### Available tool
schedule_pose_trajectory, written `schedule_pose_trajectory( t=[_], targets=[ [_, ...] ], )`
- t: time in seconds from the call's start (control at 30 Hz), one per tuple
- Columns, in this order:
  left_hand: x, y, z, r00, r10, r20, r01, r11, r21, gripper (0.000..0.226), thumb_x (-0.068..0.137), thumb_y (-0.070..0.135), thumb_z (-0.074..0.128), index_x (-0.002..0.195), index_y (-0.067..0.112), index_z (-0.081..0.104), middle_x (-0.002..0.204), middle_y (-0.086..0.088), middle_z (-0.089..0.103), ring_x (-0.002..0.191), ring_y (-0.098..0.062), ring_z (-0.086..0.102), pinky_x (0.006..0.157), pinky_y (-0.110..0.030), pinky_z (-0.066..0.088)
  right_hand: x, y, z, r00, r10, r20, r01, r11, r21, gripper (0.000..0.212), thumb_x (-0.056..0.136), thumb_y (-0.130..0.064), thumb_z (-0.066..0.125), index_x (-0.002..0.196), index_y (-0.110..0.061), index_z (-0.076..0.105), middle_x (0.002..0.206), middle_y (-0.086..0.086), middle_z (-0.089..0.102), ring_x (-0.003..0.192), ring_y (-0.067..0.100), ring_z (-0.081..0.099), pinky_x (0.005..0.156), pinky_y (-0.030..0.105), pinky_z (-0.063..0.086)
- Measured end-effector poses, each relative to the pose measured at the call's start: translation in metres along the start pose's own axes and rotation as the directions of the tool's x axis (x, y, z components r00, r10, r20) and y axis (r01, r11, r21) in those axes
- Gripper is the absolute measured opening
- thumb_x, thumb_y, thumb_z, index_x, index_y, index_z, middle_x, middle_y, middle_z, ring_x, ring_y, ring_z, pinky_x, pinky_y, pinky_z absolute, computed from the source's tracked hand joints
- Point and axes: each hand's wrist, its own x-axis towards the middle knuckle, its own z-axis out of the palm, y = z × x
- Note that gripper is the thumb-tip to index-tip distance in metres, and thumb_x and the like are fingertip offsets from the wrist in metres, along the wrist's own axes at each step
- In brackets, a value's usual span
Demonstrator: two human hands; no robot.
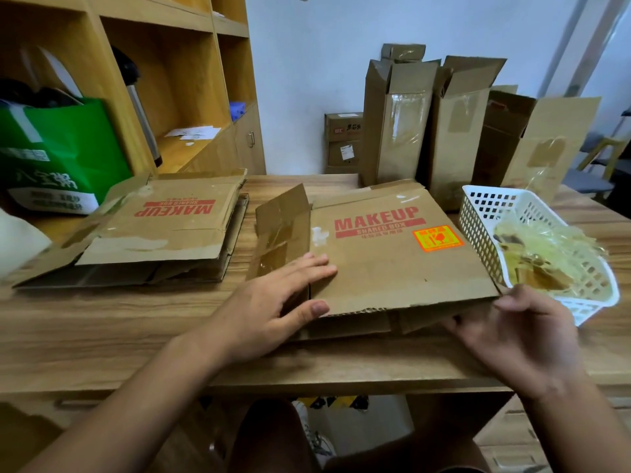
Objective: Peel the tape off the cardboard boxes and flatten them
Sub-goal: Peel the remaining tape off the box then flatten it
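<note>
Box: the box (392,264) lies almost flat on the table (102,336), beside the basket (478,206).
Left hand (273,302): fingers straight, pressing the box's left end.
Right hand (512,332): seemingly pinching its near right corner.
Risk: tape (278,233) left on the flap may tear the cardboard.

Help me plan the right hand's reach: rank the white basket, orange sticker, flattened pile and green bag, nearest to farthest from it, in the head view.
From the right hand:
1. white basket, right beside it
2. orange sticker, on the MAKEUP box, ahead-left
3. flattened pile, well to the left
4. green bag, far back left
</note>
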Motion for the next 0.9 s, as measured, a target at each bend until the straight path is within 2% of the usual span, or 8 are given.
schedule_pose_trajectory(
  t=[0.1,0.17,0.23,0.3,0.43,0.53,0.73,0.9],
  targets=[
    [-0.004,0.0,-0.001,1.0,-0.013,0.022,0.014,0.999,-0.036,0.063,0.093,0.076,0.024,0.15,0.051,0.035,0.156,0.036,0.026,0.143,0.018,0.015,0.119,-0.029,0.026,-0.008,0.005,0.003,1.0,0.016,-0.008,-0.016,0.999,-0.038,0.062,0.104,-0.031,0.012,0.157,0.0,0.017,0.164,0.018,0.02,0.154,0.024,0.01,0.122,0.035,-0.013],
    [-0.006,-0.003,-0.001,0.998,-0.047,0.041,0.049,0.997,-0.056,0.064,0.092,0.075,0.021,0.15,0.051,0.034,0.155,0.03,0.034,0.143,0.014,0.024,0.119,-0.028,0.03,-0.002,0.014,0.023,0.988,0.143,-0.052,-0.144,0.99,-0.002,0.06,0.109,-0.041,0.025,0.151,0.0,0.037,0.159,0.019,0.033,0.147,0.024,0.034,0.124,0.034,0.021],
    [-0.006,-0.005,0.001,0.993,-0.093,0.076,0.097,0.994,-0.047,0.06,0.093,0.074,0.021,0.149,0.054,0.031,0.152,0.026,0.042,0.139,0.007,0.037,0.115,-0.031,0.038,0.007,0.015,0.029,0.963,0.09,-0.255,-0.153,0.958,-0.241,0.038,0.103,-0.032,0.048,0.125,-0.008,0.069,0.122,0.009,0.072,0.102,0.013,0.073,0.085,0.025,0.059],
    [-0.006,-0.01,0.005,0.989,-0.116,0.09,0.119,0.992,-0.032,0.047,0.101,0.059,0.033,0.148,0.055,0.031,0.148,0.026,0.047,0.135,0.005,0.043,0.112,-0.033,0.042,0.009,0.016,0.035,0.919,-0.109,-0.38,-0.145,0.801,-0.581,0.023,0.099,-0.023,0.058,0.119,-0.021,0.069,0.091,-0.005,0.076,0.075,0.007,0.071,0.06,0.02,0.055],
    [-0.006,-0.02,0.011,0.991,-0.129,-0.022,0.128,0.991,-0.049,0.045,0.102,0.024,0.053,0.141,0.047,0.049,0.139,0.023,0.056,0.128,0.007,0.05,0.111,-0.029,0.045,0.015,0.018,0.026,0.933,-0.257,-0.251,-0.129,0.411,-0.902,0.032,0.095,-0.019,0.067,0.115,-0.043,0.066,0.096,-0.005,0.071,0.081,0.008,0.065,0.067,0.03,0.045],
    [-0.006,-0.018,0.013,0.977,-0.168,-0.128,0.17,0.985,-0.001,0.041,0.1,0.03,0.057,0.139,0.042,0.053,0.138,0.022,0.057,0.127,0.006,0.049,0.11,-0.029,0.045,0.019,0.02,0.025,0.958,-0.219,-0.186,-0.139,0.216,-0.967,0.032,0.094,-0.018,0.068,0.106,-0.046,0.066,0.091,-0.004,0.073,0.066,-0.003,0.063,0.061,0.028,0.043],
    [-0.012,-0.022,0.016,0.897,-0.43,-0.099,0.441,0.886,0.144,0.055,0.098,0.066,0.036,0.15,0.051,0.031,0.163,0.022,0.018,0.153,-0.006,0.008,0.126,-0.042,0.011,0.033,0.023,0.022,0.953,-0.189,-0.237,-0.224,0.087,-0.971,0.02,0.094,-0.021,0.066,0.105,-0.037,0.063,0.096,-0.006,0.067,0.077,0.014,0.065,0.068,0.034,0.051],
    [-0.014,-0.019,0.013,0.869,-0.478,-0.127,0.484,0.875,0.024,0.052,0.096,0.066,0.041,0.147,0.054,0.037,0.164,0.022,0.016,0.154,-0.01,0.008,0.121,-0.046,0.017,0.047,0.022,0.036,0.93,-0.222,-0.293,-0.295,0.021,-0.955,0.029,0.093,-0.044,0.064,0.105,-0.019,0.057,0.093,0.003,0.067,0.086,0.027,0.064,0.07,0.037,0.045]
  ],
)
